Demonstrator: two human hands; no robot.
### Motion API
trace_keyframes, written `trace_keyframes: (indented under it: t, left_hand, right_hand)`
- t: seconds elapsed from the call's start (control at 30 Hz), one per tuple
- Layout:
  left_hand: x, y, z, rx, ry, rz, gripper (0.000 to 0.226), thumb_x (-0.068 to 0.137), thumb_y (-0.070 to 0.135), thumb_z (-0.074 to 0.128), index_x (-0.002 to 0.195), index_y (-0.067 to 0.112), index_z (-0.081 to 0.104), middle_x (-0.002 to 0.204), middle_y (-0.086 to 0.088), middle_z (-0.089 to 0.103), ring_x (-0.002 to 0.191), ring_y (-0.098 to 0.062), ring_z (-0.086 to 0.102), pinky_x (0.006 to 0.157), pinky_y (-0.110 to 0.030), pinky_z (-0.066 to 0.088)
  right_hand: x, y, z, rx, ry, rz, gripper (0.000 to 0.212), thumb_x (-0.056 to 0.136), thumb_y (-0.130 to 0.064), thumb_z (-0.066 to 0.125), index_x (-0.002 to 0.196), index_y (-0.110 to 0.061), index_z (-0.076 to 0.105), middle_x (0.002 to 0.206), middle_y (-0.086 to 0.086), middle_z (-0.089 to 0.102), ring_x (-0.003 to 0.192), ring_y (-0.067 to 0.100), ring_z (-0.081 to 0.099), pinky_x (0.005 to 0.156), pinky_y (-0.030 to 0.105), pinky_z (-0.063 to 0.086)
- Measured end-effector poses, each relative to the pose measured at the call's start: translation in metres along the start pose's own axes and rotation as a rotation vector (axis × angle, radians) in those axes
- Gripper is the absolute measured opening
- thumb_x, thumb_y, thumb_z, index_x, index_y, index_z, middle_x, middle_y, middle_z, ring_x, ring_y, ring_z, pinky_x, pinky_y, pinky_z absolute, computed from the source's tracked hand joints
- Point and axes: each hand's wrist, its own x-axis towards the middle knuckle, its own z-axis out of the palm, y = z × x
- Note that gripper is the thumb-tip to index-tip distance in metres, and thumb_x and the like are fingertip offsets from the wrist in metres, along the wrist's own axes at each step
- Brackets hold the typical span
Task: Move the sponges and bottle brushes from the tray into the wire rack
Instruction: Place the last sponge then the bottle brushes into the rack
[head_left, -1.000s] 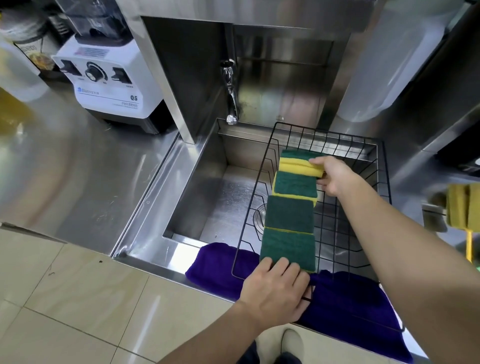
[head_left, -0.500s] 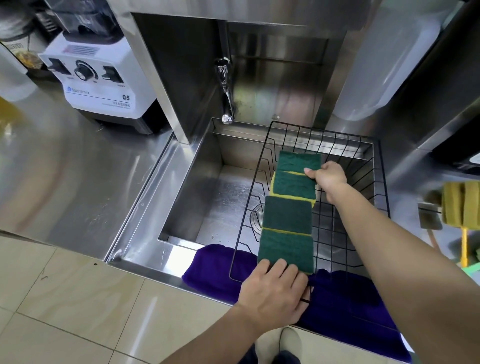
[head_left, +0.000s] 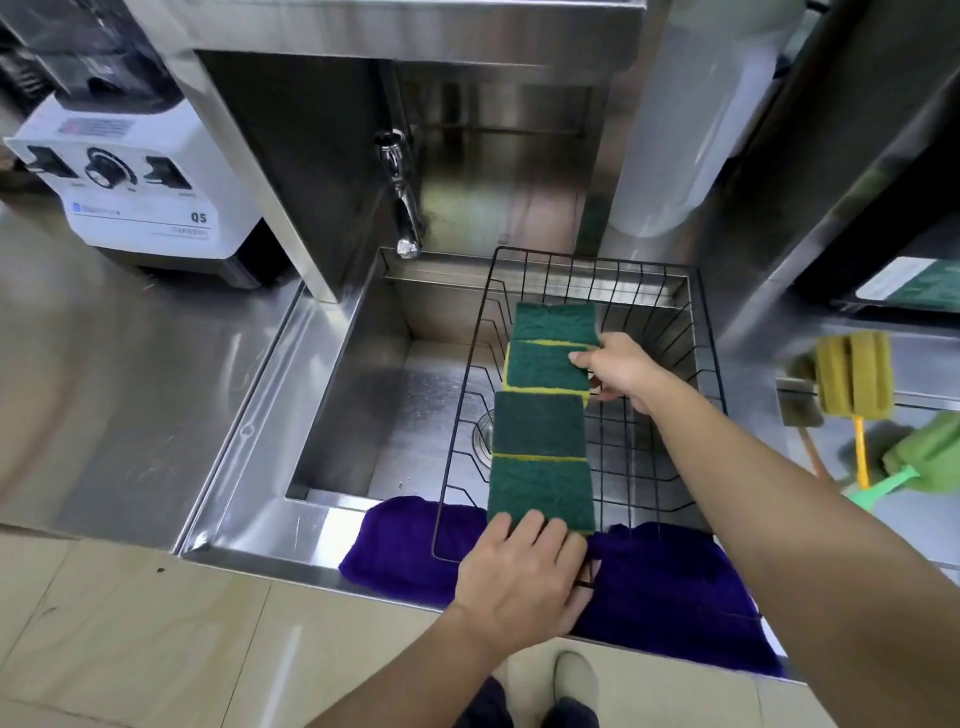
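A black wire rack (head_left: 702, 332) sits across the right half of the sink. Several green-and-yellow sponges (head_left: 540, 423) lie in a row along its left side, green faces up. My right hand (head_left: 621, 371) pinches the right edge of the second sponge from the back (head_left: 540, 366). My left hand (head_left: 524, 577) rests on the rack's front rim, fingertips on the nearest sponge (head_left: 540, 493). On the counter at the far right lie bottle brushes: a yellow-headed one (head_left: 852, 382), a green one (head_left: 930, 460) and a brown-handled one (head_left: 800, 410). No tray is plainly in view.
A purple cloth (head_left: 670, 592) drapes over the sink's front edge under the rack. A faucet (head_left: 405, 208) stands at the sink's back left. A white blender base (head_left: 135, 192) stands on the steel counter at left. A large translucent container (head_left: 691, 114) stands behind the rack.
My right hand laid the tilted sponge flat at the back of the row, then shifted to the edge of the sponge in front of it. The left hand stayed on the rack's front.
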Motion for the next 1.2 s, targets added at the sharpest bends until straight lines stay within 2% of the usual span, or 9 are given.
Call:
trace_keyframes:
  t: [0.3, 0.43, 0.53, 0.6, 0.87, 0.97, 1.07, 1.13, 1.2]
  left_hand:
    - [0.007, 0.014, -0.002, -0.006, -0.146, 0.106, 0.037, 0.081, 0.047, 0.050, 0.093, 0.013, 0.059, 0.086, -0.002, 0.061, 0.071, -0.023, 0.051, 0.065, -0.035, 0.041]
    - [0.027, 0.047, 0.000, -0.050, -0.211, 0.094, 0.041, 0.079, 0.049, 0.044, 0.096, 0.014, 0.057, 0.082, -0.001, 0.060, 0.071, -0.022, 0.051, 0.066, -0.036, 0.041]
    - [0.037, 0.065, 0.003, -0.064, -0.243, 0.113, 0.044, 0.078, 0.048, 0.039, 0.094, 0.014, 0.063, 0.079, -0.002, 0.062, 0.070, -0.022, 0.053, 0.065, -0.034, 0.042]
    - [0.040, 0.071, 0.005, -0.074, -0.237, 0.127, 0.046, 0.079, 0.047, 0.036, 0.092, 0.012, 0.064, 0.077, -0.003, 0.062, 0.068, -0.023, 0.054, 0.063, -0.034, 0.044]
    - [0.042, 0.072, 0.009, -0.052, -0.242, 0.140, 0.043, 0.081, 0.046, 0.038, 0.086, 0.011, 0.061, 0.069, -0.004, 0.059, 0.060, -0.025, 0.054, 0.055, -0.035, 0.042]
    - [0.042, 0.073, 0.008, -0.056, -0.246, 0.127, 0.042, 0.081, 0.045, 0.038, 0.087, 0.011, 0.061, 0.069, -0.005, 0.059, 0.060, -0.026, 0.054, 0.055, -0.036, 0.043]
    - [0.042, 0.072, 0.007, -0.061, -0.248, 0.130, 0.043, 0.081, 0.045, 0.038, 0.088, 0.011, 0.062, 0.070, -0.005, 0.060, 0.061, -0.025, 0.055, 0.056, -0.035, 0.045]
    - [0.042, 0.071, 0.006, -0.062, -0.247, 0.124, 0.042, 0.081, 0.045, 0.038, 0.088, 0.011, 0.062, 0.071, -0.004, 0.060, 0.061, -0.024, 0.055, 0.056, -0.034, 0.045]
    - [0.042, 0.070, 0.004, -0.067, -0.244, 0.117, 0.042, 0.081, 0.045, 0.038, 0.088, 0.012, 0.062, 0.071, -0.004, 0.060, 0.061, -0.024, 0.055, 0.056, -0.035, 0.045]
  right_hand:
    - [-0.047, 0.014, -0.062, -0.053, 0.350, -0.203, 0.024, 0.091, -0.016, 0.055, 0.108, -0.003, 0.064, 0.096, 0.010, 0.065, 0.087, 0.024, 0.059, 0.091, 0.040, 0.049]
    - [-0.075, 0.046, -0.101, -0.104, 0.648, -0.139, 0.021, 0.088, -0.013, 0.051, 0.101, -0.005, 0.066, 0.107, 0.021, 0.068, 0.103, 0.037, 0.062, 0.088, 0.040, 0.049]
    - [-0.098, 0.076, -0.123, -0.118, 0.820, 0.030, 0.028, 0.090, -0.014, 0.047, 0.114, -0.005, 0.057, 0.125, 0.021, 0.060, 0.116, 0.037, 0.056, 0.090, 0.041, 0.045]
    - [-0.110, 0.097, -0.133, -0.087, 0.882, 0.179, 0.030, 0.089, -0.016, 0.047, 0.117, -0.004, 0.050, 0.123, 0.023, 0.060, 0.113, 0.040, 0.056, 0.090, 0.043, 0.045]
    - [-0.133, 0.168, -0.125, -0.014, 0.686, 0.317, 0.057, 0.080, -0.040, 0.065, 0.119, -0.005, 0.045, 0.115, 0.023, 0.060, 0.103, 0.043, 0.060, 0.089, 0.049, 0.051]
    - [-0.129, 0.171, -0.121, 0.075, 0.627, 0.298, 0.040, 0.080, -0.021, 0.065, 0.111, -0.002, 0.049, 0.103, 0.023, 0.060, 0.088, 0.038, 0.060, 0.072, 0.042, 0.052]
    - [-0.126, 0.171, -0.122, 0.199, 0.633, 0.296, 0.010, 0.079, -0.005, 0.056, 0.074, -0.005, 0.047, 0.083, 0.020, 0.052, 0.058, 0.028, 0.048, 0.046, 0.030, 0.037]
    - [-0.125, 0.171, -0.124, 0.290, 0.680, 0.281, 0.014, 0.079, -0.003, 0.053, 0.067, -0.006, 0.045, 0.078, 0.018, 0.050, 0.056, 0.027, 0.045, 0.047, 0.029, 0.037]
    - [-0.127, 0.165, -0.129, 0.308, 0.771, 0.231, 0.003, 0.081, -0.004, 0.051, 0.079, -0.004, 0.049, 0.078, 0.017, 0.050, 0.067, 0.030, 0.048, 0.055, 0.033, 0.041]
